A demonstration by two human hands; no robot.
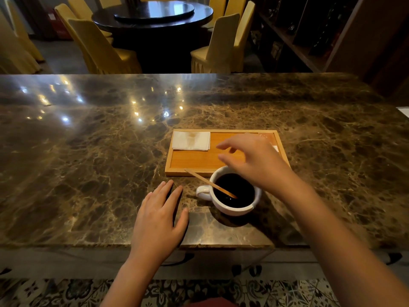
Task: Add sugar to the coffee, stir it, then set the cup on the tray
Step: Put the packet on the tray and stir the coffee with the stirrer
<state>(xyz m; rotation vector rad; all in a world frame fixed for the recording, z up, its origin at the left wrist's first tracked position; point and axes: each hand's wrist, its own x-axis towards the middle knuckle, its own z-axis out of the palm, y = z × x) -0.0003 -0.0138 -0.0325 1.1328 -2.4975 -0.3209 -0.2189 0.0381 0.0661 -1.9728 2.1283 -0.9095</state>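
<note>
A white cup (234,208) of dark coffee stands on the marble counter, just in front of the wooden tray (190,161), with its handle pointing left. A wooden stir stick (210,183) leans in the coffee, its upper end over the tray's front rim. My right hand (254,158) hovers above the cup and the tray with fingers spread, holding nothing. My left hand (161,216) lies flat on the counter left of the cup, fingers apart. A small packet (275,148) on the tray's right side is mostly hidden by my right hand.
A folded white napkin (191,140) with a brown stain lies in the tray's back left corner. The marble counter (88,151) stretches wide to both sides. A white sheet's corner (404,111) shows at the far right edge. Beyond stand a round dark table and yellow-covered chairs.
</note>
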